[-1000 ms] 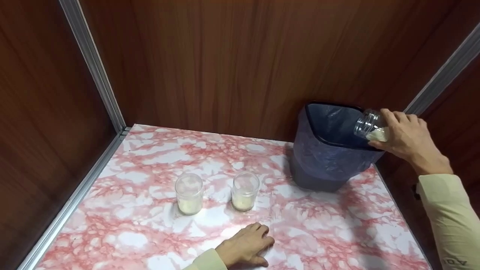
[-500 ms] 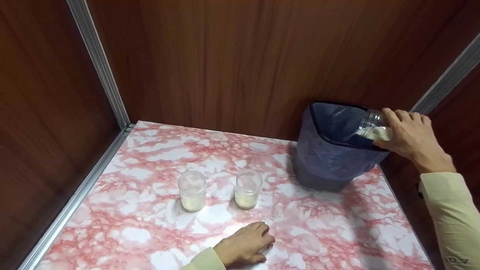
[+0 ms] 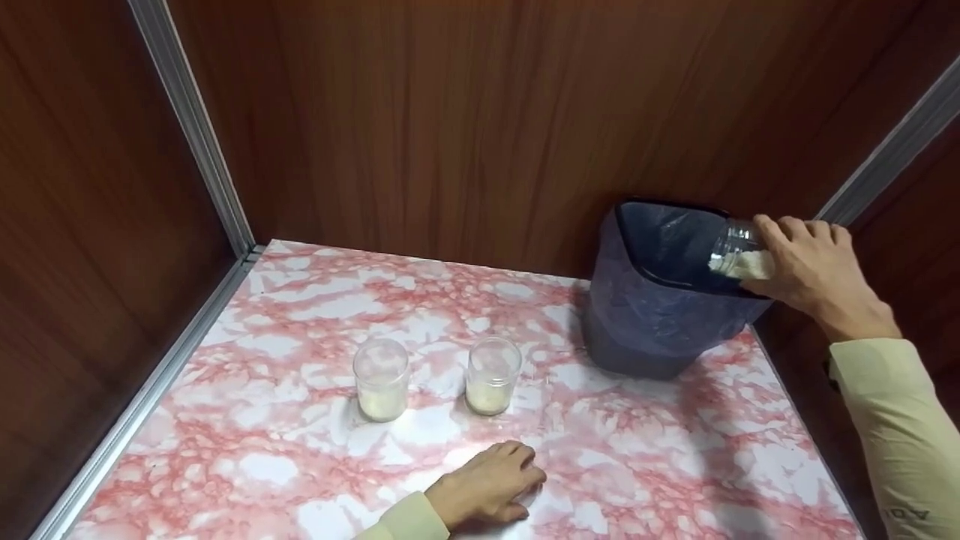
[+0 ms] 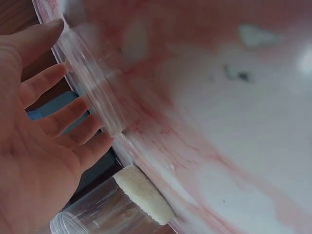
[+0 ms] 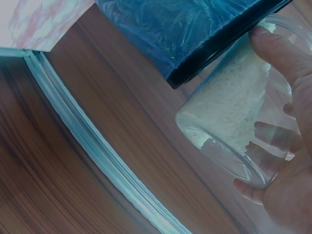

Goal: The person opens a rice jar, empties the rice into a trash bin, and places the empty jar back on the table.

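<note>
In the head view, my right hand (image 3: 814,274) grips a clear jar (image 3: 735,241) by its body and holds it tipped over the lined bin (image 3: 652,330). White powder (image 5: 229,92) lies along the jar's lower side and reaches its mouth. My left hand (image 3: 491,484) rests on the table with fingers loosely bent, holding nothing. Beyond it, two clear jars stand upright, a left jar (image 3: 381,382) and a right jar (image 3: 493,379), each with pale powder at the bottom. Close to the left fingertips in the left wrist view lies a clear, see-through object (image 4: 95,83), its kind unclear.
The red-and-white marbled table (image 3: 300,457) meets a brown wood-grain wall (image 3: 450,135) at the back. Metal rails (image 3: 195,142) run along the corners. A black rim (image 5: 195,68) edges the bin's bag, close to the tipped jar.
Powder in the tipped jar has slid towards its mouth. A faint stream showed half a second ago. The left hand has stayed about where it was; the head view has shifted slightly.
</note>
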The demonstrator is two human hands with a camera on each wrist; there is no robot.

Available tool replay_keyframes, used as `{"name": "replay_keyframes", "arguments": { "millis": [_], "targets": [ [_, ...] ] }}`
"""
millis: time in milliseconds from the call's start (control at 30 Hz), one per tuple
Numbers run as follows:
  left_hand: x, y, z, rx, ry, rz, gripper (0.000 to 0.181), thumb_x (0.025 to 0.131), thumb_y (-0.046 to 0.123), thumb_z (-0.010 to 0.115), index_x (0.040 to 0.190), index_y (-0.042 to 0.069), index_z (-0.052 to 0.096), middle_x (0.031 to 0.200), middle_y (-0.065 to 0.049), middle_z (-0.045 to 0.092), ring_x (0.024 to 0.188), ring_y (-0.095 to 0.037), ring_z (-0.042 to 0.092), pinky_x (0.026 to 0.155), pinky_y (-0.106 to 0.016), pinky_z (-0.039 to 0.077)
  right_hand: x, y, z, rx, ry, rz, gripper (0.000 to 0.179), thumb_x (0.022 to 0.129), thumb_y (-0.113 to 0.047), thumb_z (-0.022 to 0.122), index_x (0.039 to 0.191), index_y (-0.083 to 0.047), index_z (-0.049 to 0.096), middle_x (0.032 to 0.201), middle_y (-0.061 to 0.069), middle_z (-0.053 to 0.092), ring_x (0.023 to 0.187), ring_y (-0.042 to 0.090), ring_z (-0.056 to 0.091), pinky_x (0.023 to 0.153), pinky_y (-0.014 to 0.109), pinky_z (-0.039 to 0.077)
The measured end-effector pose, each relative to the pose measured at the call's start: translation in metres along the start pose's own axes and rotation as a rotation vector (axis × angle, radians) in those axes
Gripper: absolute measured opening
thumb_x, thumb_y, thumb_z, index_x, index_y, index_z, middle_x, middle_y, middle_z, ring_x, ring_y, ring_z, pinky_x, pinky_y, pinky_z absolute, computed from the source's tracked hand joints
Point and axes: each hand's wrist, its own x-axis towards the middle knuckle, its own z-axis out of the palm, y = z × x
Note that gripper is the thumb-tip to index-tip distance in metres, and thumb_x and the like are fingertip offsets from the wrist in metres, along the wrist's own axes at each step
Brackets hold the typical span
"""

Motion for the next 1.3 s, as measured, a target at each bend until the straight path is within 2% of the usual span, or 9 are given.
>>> {"name": "replay_keyframes", "arguments": {
  "millis": [200,433,533,667,933,1300],
  "targets": [
    [-0.003,0.000,-0.002,-0.003,0.010,-0.001,0.049,0.083,0.047,0.073,0.124,0.026,0.059,0.127,0.000,0.058,0.124,-0.017,0.053,0.104,-0.029,0.046,0.006,-0.003,-0.001,-0.015,-0.012,-0.006,0.090,0.068,-0.033,0.086,0.139,-0.008,0.037,0.124,0.032,0.048,0.108,0.058,0.043,0.090,0.071,0.030],
    [-0.004,0.002,-0.002,-0.023,0.000,-0.021,0.044,0.082,0.046,0.074,0.119,0.027,0.060,0.123,0.001,0.057,0.112,-0.013,0.057,0.094,-0.024,0.050,0.009,-0.005,-0.002,-0.034,-0.033,-0.005,0.090,0.068,-0.034,0.085,0.140,-0.008,0.037,0.124,0.032,0.049,0.109,0.058,0.044,0.089,0.071,0.031],
    [-0.006,0.003,-0.001,-0.037,-0.008,-0.041,0.045,0.082,0.044,0.075,0.121,0.027,0.060,0.130,-0.002,0.057,0.120,-0.018,0.058,0.099,-0.027,0.050,0.010,-0.009,-0.002,-0.030,-0.026,-0.011,0.090,0.067,-0.033,0.085,0.139,-0.008,0.037,0.123,0.032,0.049,0.108,0.058,0.044,0.088,0.071,0.031],
    [-0.009,0.004,0.000,-0.049,0.005,-0.036,0.047,0.082,0.042,0.075,0.123,0.026,0.060,0.135,-0.007,0.057,0.128,-0.025,0.056,0.103,-0.031,0.049,0.011,-0.013,-0.001,-0.023,-0.029,-0.007,0.091,0.066,-0.031,0.086,0.138,-0.008,0.037,0.123,0.032,0.049,0.108,0.058,0.044,0.090,0.072,0.030],
    [-0.004,0.005,-0.005,-0.017,0.001,-0.033,0.047,0.082,0.043,0.075,0.122,0.025,0.060,0.134,-0.007,0.057,0.129,-0.025,0.055,0.105,-0.031,0.047,0.008,-0.012,0.002,-0.031,-0.056,0.001,0.091,0.067,-0.032,0.085,0.140,-0.008,0.036,0.126,0.033,0.048,0.110,0.059,0.043,0.091,0.073,0.031],
    [0.002,0.004,-0.005,-0.055,-0.006,-0.052,0.045,0.081,0.039,0.077,0.120,0.025,0.059,0.130,-0.003,0.057,0.122,-0.020,0.059,0.100,-0.028,0.050,0.013,-0.010,-0.002,-0.060,-0.056,-0.013,0.091,0.066,-0.030,0.085,0.139,-0.007,0.036,0.124,0.032,0.049,0.111,0.059,0.042,0.090,0.073,0.030]
  ]
}}
